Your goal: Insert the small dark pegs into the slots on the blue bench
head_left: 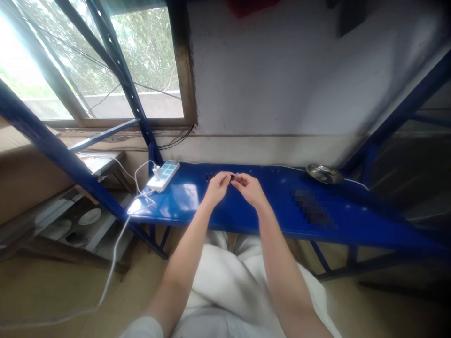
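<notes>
Both my hands meet above the blue table [232,213], near its far side. My left hand [217,188] is closed in a pinch, its fingertips at a small dark piece [232,178]. From the other side, my right hand [249,188] pinches at the same piece with thumb and fingers. The piece is too small and too covered by fingers to name its kind. Just left of my left hand, a few small dark pieces [207,177] stand on the table, partly hidden behind it.
A white power strip [169,172] with a plugged-in charger [157,172] lies at the table's left end; a white cable [114,253] hangs from there. A shiny metal dish [324,173] sits back right, near a blurred-out dark object [313,209]. Blue frame posts [132,89] flank the table.
</notes>
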The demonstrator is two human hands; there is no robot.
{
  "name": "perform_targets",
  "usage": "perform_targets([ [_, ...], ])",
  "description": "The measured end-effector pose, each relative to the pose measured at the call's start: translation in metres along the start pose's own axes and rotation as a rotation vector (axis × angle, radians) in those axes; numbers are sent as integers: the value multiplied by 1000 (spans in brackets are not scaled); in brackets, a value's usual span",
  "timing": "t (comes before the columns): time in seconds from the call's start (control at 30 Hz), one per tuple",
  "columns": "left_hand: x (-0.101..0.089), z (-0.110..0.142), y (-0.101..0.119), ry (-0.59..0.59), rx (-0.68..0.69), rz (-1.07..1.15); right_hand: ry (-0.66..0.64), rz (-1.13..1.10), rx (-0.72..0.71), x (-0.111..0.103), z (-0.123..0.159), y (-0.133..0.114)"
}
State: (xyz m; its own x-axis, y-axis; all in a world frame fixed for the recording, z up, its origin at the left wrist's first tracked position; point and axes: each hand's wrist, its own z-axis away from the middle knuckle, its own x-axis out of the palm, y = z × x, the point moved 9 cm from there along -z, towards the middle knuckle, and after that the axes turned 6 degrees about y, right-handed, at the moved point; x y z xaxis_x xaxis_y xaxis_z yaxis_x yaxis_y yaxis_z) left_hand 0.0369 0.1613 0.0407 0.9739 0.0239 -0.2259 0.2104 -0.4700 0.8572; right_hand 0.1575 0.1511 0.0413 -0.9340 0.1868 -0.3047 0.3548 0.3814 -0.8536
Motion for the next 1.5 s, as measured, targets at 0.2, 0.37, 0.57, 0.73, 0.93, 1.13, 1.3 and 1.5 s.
perform_targets([
  [0.2,5,-2,3,-42,42,58,-93,75,-20,1,-4,-5],
  [0.37,2,-2,-41,66,-38,52,11,80,-9,-16,-21,3],
  [0.57,-2,11,-120,169,-218,-174,161,86,87,-35,-43,50],
  [0.73,4,23,-142,111,-278,-170,269,157,230,-51,-44,119],
  [0.93,0,29,-148,126,-364,-83,341,284,345,-64,-40,168],
  [1.13,0,30,-147,113,-353,-99,200,469,304,-45,-55,179],
  [1.3,0,30,-147,111,-360,-95,115,581,310,-28,-65,186],
  [1.5,0,31,-148,108,-396,-80,73,634,349,-19,-68,197],
])
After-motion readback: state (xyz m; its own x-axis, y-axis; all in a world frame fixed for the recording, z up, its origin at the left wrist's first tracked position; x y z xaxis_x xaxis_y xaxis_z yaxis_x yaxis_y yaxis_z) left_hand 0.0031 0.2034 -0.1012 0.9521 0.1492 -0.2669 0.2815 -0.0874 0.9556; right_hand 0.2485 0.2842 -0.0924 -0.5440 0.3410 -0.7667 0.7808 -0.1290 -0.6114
